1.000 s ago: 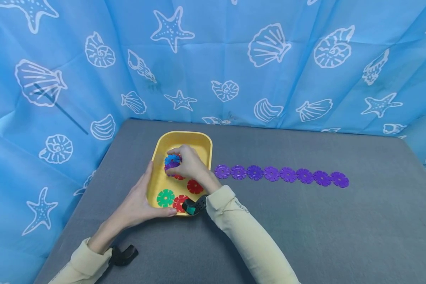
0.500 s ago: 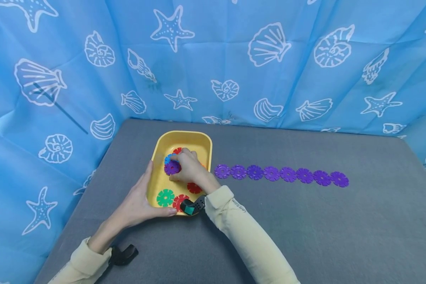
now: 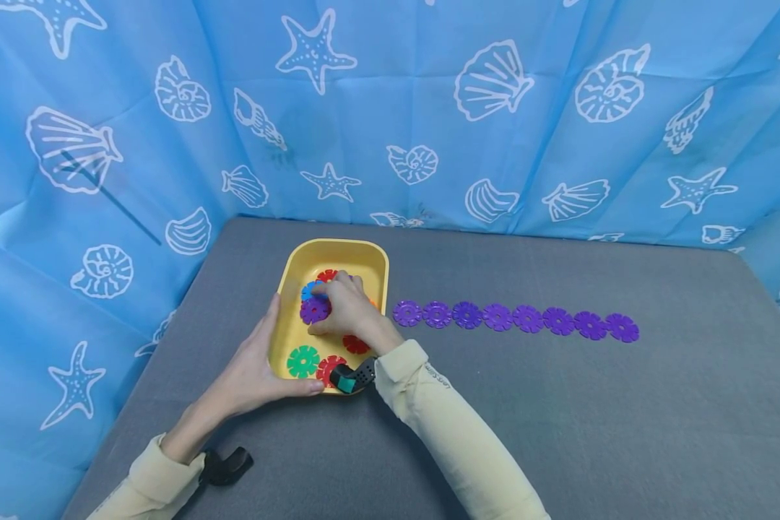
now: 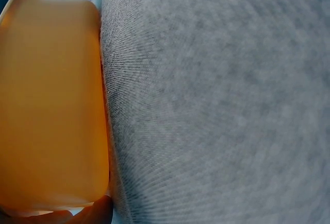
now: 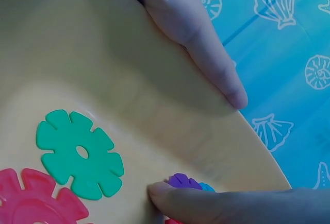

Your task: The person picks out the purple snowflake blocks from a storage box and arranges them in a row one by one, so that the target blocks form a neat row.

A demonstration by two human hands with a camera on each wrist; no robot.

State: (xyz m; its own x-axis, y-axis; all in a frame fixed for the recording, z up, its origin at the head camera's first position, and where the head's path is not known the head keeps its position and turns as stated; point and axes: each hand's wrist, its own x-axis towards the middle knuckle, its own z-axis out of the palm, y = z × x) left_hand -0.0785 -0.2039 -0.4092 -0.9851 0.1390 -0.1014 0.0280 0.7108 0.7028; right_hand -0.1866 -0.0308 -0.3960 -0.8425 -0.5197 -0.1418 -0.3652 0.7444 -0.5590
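A yellow tray (image 3: 338, 245) stands on the grey table, holding several notched plastic discs. The left hand (image 3: 253, 368) spans its near left corner, thumb straight along the near rim and fingers straight against the left wall. Inside the tray, the right hand (image 3: 347, 303) has thumb and forefinger spread beside a purple disc (image 3: 313, 311); whether it pinches that disc is hidden. A blue disc (image 3: 308, 291) lies partly under the forefinger, and a red disc (image 3: 327, 276) just beyond. Nearer are a green disc (image 5: 80, 154) and a red disc (image 5: 38, 201).
A line of several purple discs (image 3: 466, 315) runs rightward across the table from the tray's right side. Black camera mounts (image 3: 226, 467) sit at both wrists. A blue curtain (image 3: 390, 108) with white shell prints hangs behind the table.
The right hand has shifted slightly right and down inside the tray, uncovering more of the purple disc and the far red disc. The left hand and the purple line have kept their places.
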